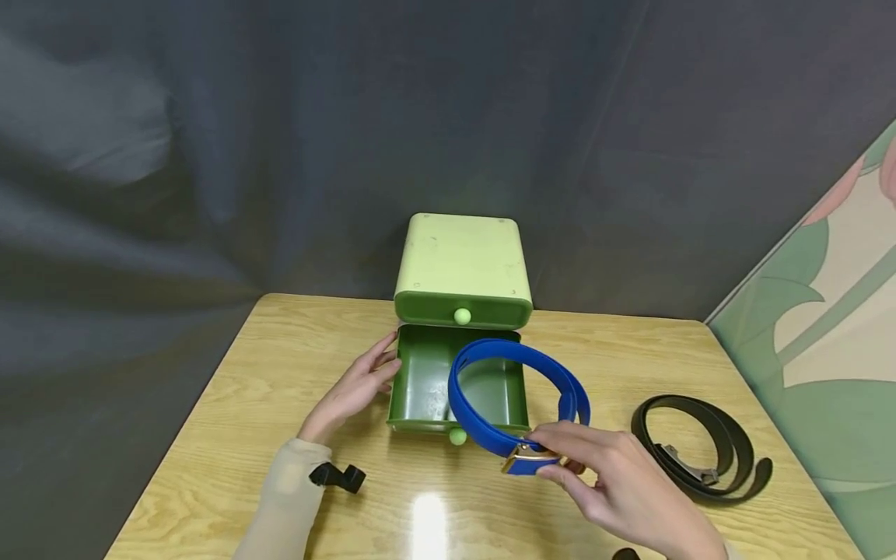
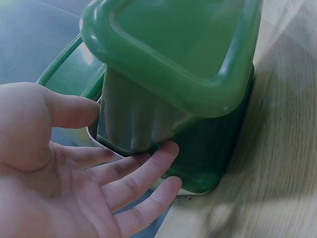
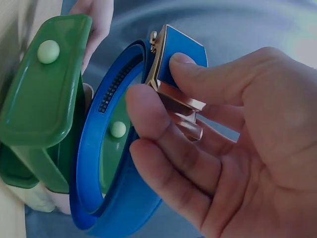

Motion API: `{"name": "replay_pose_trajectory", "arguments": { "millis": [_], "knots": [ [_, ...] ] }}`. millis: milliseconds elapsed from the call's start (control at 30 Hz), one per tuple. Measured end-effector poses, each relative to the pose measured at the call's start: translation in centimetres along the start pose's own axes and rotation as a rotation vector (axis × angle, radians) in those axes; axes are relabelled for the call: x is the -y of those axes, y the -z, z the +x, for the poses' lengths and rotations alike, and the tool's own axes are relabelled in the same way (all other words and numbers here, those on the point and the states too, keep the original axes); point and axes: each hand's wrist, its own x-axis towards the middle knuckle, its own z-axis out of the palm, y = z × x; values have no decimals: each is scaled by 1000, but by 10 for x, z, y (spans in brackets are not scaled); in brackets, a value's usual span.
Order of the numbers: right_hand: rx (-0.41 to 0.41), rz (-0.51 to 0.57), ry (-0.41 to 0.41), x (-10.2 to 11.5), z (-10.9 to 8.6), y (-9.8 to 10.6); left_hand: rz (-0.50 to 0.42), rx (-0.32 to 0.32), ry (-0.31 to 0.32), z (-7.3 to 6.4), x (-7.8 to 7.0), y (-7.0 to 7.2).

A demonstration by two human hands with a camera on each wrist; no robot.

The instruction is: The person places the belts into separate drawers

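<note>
In the head view, my right hand [image 1: 609,474] pinches a coiled blue belt [image 1: 483,426] by its gold-edged buckle [image 1: 530,457]. The loop hangs over the right front of a pulled-out green drawer [image 1: 423,389], whose visible inside holds nothing. In the right wrist view, the thumb lies on the blue face of the buckle [image 3: 184,52], with fingers curled behind it. My left hand [image 1: 357,383] is at the left side of the drawer, its fingers extended along the wall. The left wrist view shows those fingers [image 2: 131,186] spread beside the drawer front [image 2: 168,44].
A light green cabinet [image 1: 463,260] stands at the table's back edge; its upper drawer [image 1: 427,308] is closed. To the right lies a coiled black belt [image 1: 724,435] on the wooden table [image 1: 336,334]. A dark curtain [image 1: 448,117] hangs behind, and a patterned panel [image 1: 826,350] flanks the right.
</note>
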Motion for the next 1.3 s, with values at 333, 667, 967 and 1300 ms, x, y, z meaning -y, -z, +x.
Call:
{"name": "replay_pose_trajectory", "arguments": {
  "millis": [333,667,967,1300],
  "knots": [
    [23,-5,-1,7,10,-5,-18,20,-3,0,3,1],
    [51,-42,26,9,28,-12,-13,5,3,-3,2,6],
    [47,-48,73,10,39,-22,-7,6,12,-4,2,7],
    [108,-44,47,8,51,-34,-12,19,2,-3,5,7]
  ]
}}
